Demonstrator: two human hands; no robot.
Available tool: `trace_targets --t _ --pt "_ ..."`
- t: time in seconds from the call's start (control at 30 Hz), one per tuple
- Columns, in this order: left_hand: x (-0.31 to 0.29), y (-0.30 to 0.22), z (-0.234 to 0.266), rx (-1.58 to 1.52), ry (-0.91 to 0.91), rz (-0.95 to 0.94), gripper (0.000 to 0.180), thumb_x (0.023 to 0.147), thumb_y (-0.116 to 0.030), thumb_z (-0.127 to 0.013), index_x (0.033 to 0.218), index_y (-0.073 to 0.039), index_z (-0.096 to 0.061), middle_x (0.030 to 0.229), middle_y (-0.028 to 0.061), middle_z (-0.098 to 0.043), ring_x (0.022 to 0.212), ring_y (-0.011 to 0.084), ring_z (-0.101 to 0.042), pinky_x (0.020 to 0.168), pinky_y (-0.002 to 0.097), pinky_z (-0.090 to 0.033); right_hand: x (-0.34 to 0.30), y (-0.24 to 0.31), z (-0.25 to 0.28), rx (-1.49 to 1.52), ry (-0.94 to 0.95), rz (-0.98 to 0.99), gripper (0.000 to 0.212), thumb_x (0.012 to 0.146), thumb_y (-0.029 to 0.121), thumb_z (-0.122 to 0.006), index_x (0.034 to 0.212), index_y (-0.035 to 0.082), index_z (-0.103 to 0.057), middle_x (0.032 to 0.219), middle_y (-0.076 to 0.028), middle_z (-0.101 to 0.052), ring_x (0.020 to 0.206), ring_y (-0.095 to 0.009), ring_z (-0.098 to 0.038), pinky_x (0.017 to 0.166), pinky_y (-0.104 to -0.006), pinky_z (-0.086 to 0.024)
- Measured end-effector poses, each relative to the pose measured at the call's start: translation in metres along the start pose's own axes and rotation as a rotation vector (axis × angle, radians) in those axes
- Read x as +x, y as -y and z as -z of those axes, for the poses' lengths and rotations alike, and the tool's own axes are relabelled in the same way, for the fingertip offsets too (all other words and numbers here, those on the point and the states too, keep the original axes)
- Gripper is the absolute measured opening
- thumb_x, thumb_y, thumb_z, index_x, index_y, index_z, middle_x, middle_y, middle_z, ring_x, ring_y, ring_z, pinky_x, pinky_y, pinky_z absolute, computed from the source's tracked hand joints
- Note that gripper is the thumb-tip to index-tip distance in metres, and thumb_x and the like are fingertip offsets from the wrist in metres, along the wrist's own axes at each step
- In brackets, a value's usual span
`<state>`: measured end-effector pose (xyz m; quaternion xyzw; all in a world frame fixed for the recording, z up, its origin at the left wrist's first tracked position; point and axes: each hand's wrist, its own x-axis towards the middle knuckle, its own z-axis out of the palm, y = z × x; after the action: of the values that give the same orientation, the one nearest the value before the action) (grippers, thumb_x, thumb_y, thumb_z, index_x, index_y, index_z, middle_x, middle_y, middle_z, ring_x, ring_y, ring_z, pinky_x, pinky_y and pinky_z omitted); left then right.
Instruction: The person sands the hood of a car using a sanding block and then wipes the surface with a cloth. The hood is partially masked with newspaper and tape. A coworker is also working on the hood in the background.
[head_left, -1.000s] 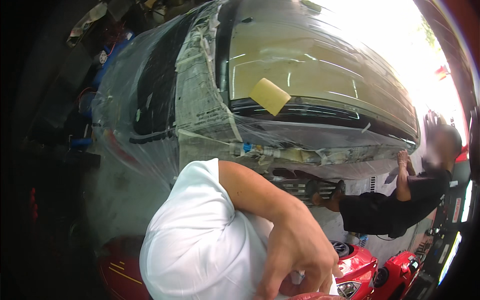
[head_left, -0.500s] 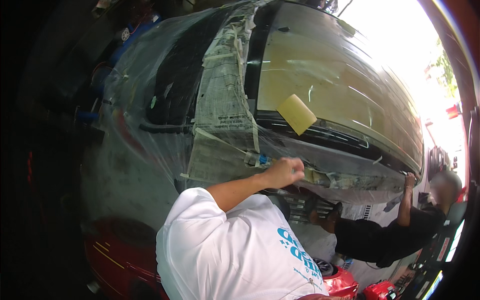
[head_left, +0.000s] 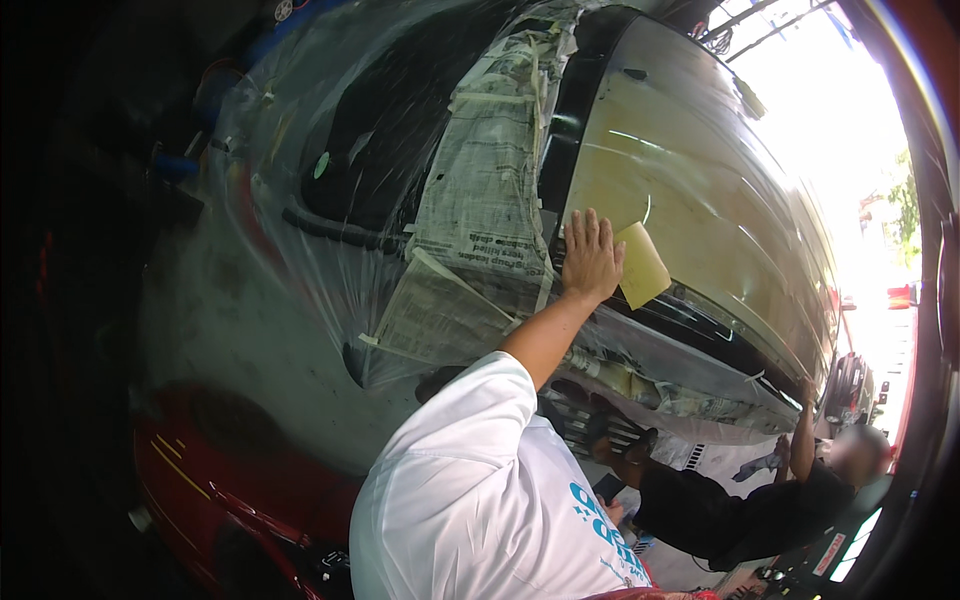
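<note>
My left hand lies flat, back up and fingers stretched, on the black edge strip of a car's dull tan roof panel. Just right of its thumb side, a yellow rectangular pad, perhaps folded sandpaper, rests on the panel; the hand seems not to hold it. Masking newspaper is taped to the left of the strip. Low beside my white shirt, part of my right hand shows with fingers bent by a dark flat object, too hidden to name.
Clear plastic sheeting drapes over the car's left part and lower side. A person in dark clothes crouches at right, one hand at the panel's far end, with a dark cloth close by. A red car stands at lower left.
My left hand has gone from loosely curled above the masked side to flat on the panel's edge, beside the pad. The view has shifted. Part of my right hand now shows.
</note>
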<state>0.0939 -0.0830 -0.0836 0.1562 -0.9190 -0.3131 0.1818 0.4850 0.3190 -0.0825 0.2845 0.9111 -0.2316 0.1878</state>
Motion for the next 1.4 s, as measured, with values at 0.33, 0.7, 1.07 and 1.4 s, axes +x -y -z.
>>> trace_targets --t 0.33,0.7,1.07,1.4 --pt "0.003 0.004 0.004 -0.029 0.004 0.02 0.057 0.108 -0.034 -0.036 0.148 0.003 -0.05 0.161 0.0281 -0.037 0.153 0.0488 -0.025 0.126 0.0594 -0.018 0.017 -0.007 0.0 0.195 0.179 0.023 0.011 0.088 0.007 -0.069 0.089 -0.004 -0.068 0.08 -0.003 -0.069 0.074 -0.013 -0.059 0.065 -0.0332 -0.049" --pt "0.005 0.003 0.009 -0.123 -0.082 0.018 0.056 0.104 -0.032 -0.042 0.143 0.006 -0.051 0.156 0.0308 -0.042 0.15 0.051 -0.031 0.124 0.06 -0.021 0.028 0.077 -0.002 0.175 0.237 0.17 0.018 0.091 0.01 -0.069 0.102 -0.004 -0.07 0.083 -0.002 -0.071 0.074 -0.01 -0.061 0.064 -0.0286 -0.05" --pt "0.005 0.006 0.011 -0.1 -0.097 0.031 0.057 0.104 -0.033 -0.042 0.143 0.007 -0.052 0.155 0.0304 -0.044 0.15 0.0507 -0.03 0.125 0.0595 -0.02 0.003 0.077 -0.003 0.131 0.296 0.011 0.015 0.094 0.008 -0.067 0.106 -0.001 -0.07 0.082 -0.003 -0.07 0.06 -0.01 -0.061 0.046 -0.0272 -0.047" --pt "0.006 0.004 0.005 -0.083 -0.106 0.026 0.054 0.103 -0.031 -0.045 0.142 0.004 -0.054 0.154 0.0281 -0.046 0.15 0.0486 -0.032 0.124 0.0583 -0.022 -0.02 0.09 -0.007 0.184 0.292 -0.065 0.022 0.09 0.011 -0.068 0.105 -0.005 -0.07 0.09 -0.007 -0.073 0.077 -0.016 -0.065 0.067 -0.0331 -0.052"
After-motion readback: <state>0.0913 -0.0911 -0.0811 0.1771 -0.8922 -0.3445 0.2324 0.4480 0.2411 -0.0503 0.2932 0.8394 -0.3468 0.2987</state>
